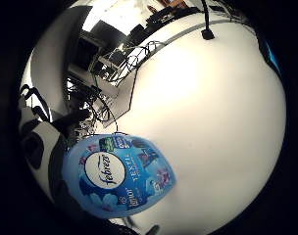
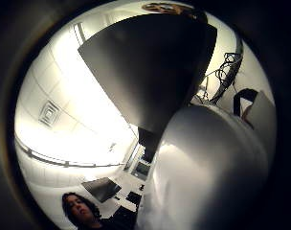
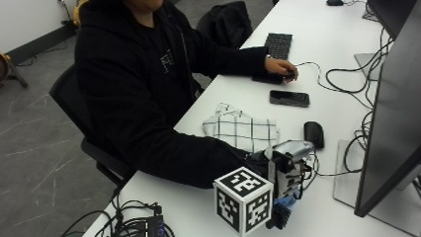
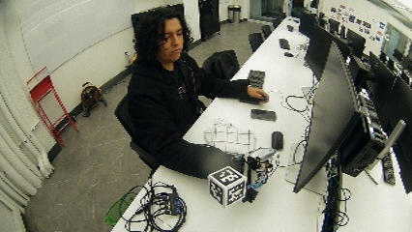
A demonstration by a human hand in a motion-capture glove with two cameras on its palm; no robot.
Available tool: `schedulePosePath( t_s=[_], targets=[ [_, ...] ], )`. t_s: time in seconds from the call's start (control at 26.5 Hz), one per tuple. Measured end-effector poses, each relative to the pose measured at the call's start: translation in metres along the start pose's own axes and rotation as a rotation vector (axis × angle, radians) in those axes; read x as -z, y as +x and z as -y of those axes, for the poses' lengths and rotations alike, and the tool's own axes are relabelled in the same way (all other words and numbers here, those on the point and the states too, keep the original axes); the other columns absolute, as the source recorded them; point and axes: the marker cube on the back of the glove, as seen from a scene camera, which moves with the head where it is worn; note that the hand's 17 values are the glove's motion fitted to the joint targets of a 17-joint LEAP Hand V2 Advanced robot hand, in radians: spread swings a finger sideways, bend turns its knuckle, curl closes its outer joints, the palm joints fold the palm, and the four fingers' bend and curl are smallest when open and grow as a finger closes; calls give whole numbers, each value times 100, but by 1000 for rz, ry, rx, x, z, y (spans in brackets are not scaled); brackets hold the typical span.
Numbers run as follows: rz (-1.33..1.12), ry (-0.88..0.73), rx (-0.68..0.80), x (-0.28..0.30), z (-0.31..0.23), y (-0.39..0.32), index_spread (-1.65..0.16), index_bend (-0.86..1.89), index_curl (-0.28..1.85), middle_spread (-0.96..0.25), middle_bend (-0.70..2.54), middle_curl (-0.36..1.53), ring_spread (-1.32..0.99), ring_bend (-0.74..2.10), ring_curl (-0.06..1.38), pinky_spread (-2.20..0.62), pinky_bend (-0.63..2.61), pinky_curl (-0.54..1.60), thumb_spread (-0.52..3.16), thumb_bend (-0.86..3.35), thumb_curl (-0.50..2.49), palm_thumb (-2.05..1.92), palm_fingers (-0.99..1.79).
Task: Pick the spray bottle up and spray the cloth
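Reaching the spray bottle, with the spraying yet to come.
You are setting your gloved right hand [image 3: 279, 170] around the spray bottle [image 3: 291, 148] standing on the worktop [image 3: 342, 118], just beside the checked cloth [image 3: 240, 129]; how your fingers are closing I cannot tell. Next you are likely needing to lift it and aim the nozzle at the cloth.

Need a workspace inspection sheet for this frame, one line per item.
Surface: white table.
Job's things: spray bottle upright at the gloved right hand; checked cloth lies flat beside it.
Clutter: phone, mouse, keyboard, monitor.
Grippers: right hand at the bottle; fingers hidden, grip cannot be told. Bare hand rests on a dark object.
Cables: bundle at the table edge.
Surroundings: office, grey floor.
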Motion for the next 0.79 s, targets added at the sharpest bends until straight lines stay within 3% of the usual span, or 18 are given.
schedulePosePath(
  t_s=[0.15,0.34,0.79],
  targets=[
    [-2,-75,-6,9,-15,-11,-28,48,50,-21,69,56,-22,76,50,-32,46,43,20,-3,70,92,142],
    [-95,-288,-12,27,-42,-43,-28,47,52,-20,70,57,-21,77,51,-31,47,43,18,-3,71,92,141],
    [-710,-956,70,30,-117,-107,-27,46,54,-20,70,56,-22,78,50,-31,48,44,17,-3,74,93,140]
  ],
)
